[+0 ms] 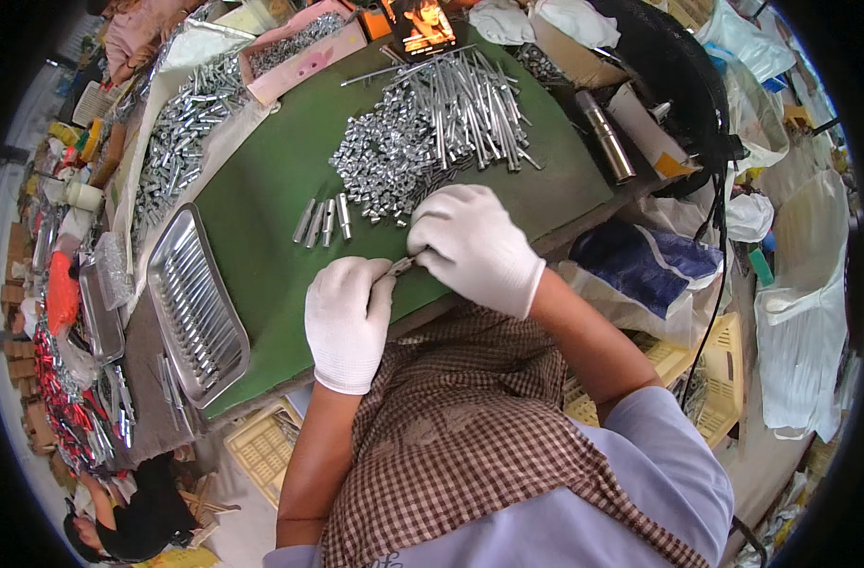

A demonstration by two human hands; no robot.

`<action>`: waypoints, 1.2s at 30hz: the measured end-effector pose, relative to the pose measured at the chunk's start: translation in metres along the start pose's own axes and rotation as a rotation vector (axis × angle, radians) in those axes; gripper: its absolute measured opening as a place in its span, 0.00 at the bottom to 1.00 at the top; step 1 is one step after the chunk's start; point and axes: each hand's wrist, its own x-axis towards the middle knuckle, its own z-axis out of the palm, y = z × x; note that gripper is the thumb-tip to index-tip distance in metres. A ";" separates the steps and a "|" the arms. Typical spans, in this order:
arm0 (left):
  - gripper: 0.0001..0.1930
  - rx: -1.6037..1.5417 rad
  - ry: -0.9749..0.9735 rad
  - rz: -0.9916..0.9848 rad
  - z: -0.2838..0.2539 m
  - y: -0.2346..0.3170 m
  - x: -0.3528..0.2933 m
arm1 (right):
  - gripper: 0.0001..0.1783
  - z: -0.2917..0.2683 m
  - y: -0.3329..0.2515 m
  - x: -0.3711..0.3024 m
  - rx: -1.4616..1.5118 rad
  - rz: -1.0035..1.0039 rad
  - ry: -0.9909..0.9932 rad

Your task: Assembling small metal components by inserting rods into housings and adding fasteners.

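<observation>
My gloved left hand (348, 322) pinches one end of a small metal piece (400, 267), which my feed shows over the near edge of the green tabletop (261, 256); my right hand (472, 244), fingers curled in, grasps the other end.

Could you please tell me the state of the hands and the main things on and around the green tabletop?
Left hand: gloved, fingers closed on small metal part
Right hand: gloved, fingers closed on small metal part
Small metal part: held between both hands
Four metal tubes: lying side by side
Short metal pieces: heaped
Long metal rods: piled loosely
Metal tray: open side up
Pink carton: open, filled
Screen: lit
</observation>
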 end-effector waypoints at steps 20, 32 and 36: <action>0.07 0.037 0.145 0.011 0.011 0.000 -0.012 | 0.37 -0.075 -0.002 -0.038 -0.138 0.272 0.065; 0.05 -0.016 0.093 -0.019 0.010 0.001 -0.011 | 0.41 -0.025 -0.070 -0.043 -0.177 0.238 0.132; 0.05 -0.022 0.105 -0.005 0.012 -0.002 -0.010 | 0.38 -0.023 -0.068 -0.045 -0.210 0.552 -0.219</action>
